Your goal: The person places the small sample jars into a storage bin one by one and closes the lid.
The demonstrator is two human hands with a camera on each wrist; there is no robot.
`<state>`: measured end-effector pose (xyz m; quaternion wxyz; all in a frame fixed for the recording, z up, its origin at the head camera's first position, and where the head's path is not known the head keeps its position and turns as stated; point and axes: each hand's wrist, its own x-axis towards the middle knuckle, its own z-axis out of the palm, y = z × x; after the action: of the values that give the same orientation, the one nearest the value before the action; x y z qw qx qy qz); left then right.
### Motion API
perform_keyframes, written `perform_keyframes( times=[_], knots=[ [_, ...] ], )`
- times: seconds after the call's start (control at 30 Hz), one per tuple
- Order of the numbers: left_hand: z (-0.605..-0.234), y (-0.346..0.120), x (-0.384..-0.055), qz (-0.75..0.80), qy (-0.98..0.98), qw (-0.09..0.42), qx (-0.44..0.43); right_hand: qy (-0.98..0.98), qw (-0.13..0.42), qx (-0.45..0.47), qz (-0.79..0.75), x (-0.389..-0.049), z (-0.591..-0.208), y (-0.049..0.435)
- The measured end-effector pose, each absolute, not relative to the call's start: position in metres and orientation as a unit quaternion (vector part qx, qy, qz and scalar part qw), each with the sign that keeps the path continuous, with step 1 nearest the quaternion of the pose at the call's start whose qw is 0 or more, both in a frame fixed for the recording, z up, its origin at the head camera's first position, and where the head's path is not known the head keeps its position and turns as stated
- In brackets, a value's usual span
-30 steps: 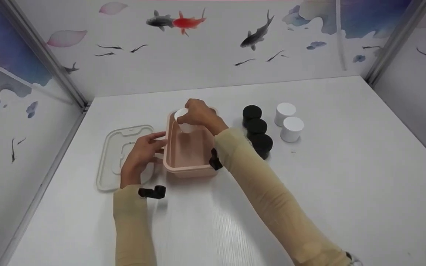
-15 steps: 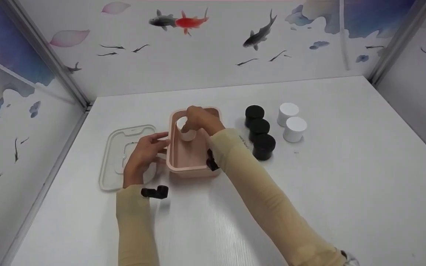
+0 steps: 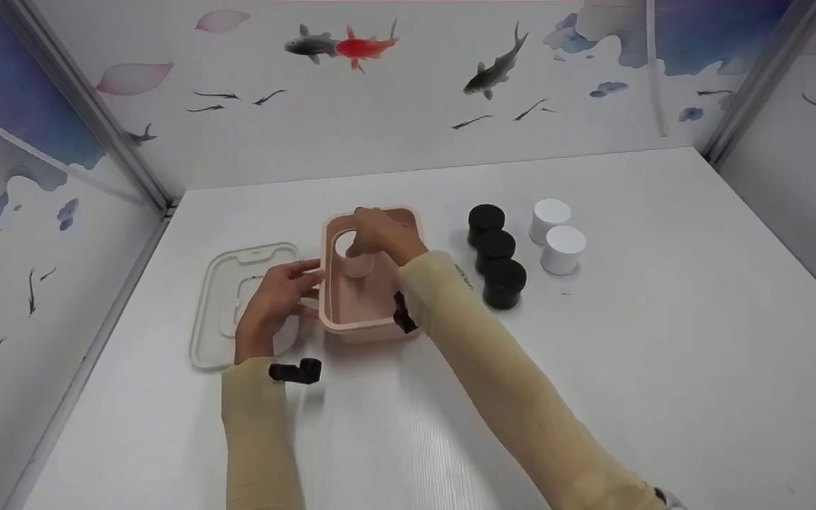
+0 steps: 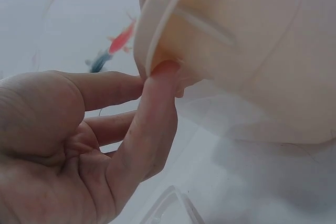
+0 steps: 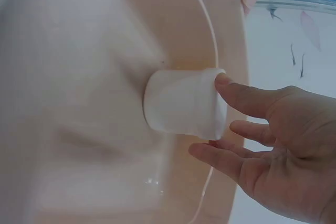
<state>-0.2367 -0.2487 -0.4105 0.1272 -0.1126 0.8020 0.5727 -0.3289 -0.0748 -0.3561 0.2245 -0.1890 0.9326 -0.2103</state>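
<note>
A pink rectangular box [image 3: 362,327] stands on the white table. Inside it, near the left wall, a small white jar [image 5: 181,103] stands with its base at the box floor. My right hand [image 3: 385,235] reaches in from above and pinches the jar at its lid, thumb on one side and fingers on the other; part of the jar is hidden behind the hand in the head view. At the box's left side my left hand [image 3: 277,297] touches the outer wall, its fingertips [image 4: 164,74] just below the rim.
A pale box lid [image 3: 211,312] lies left of the box, partly under the left hand. Right of the box are black-lidded jars [image 3: 504,282] in a row, then two white jars [image 3: 562,249]. Patterned panels [image 3: 394,134] border the table.
My right hand has lowered the white jar from around rim height down into the box. The left hand has stayed at the box's side.
</note>
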Motion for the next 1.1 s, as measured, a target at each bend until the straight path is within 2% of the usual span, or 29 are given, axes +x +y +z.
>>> perform_keyframes(
  times=[0.6,0.83,1.1],
  knots=[
    [-0.411,-0.249,-0.235,0.546,0.820,0.131,-0.113,0.906,0.116,-0.310,-0.264,-0.305,-0.304,-0.029],
    [-0.413,-0.250,-0.238,0.542,0.821,0.133,-0.122,0.894,0.083,-0.352,-0.265,-0.284,-0.305,-0.009],
    [-0.413,-0.248,-0.239,0.552,0.815,0.129,-0.119,0.886,0.038,-0.344,-0.309,-0.267,-0.314,0.027]
  ],
)
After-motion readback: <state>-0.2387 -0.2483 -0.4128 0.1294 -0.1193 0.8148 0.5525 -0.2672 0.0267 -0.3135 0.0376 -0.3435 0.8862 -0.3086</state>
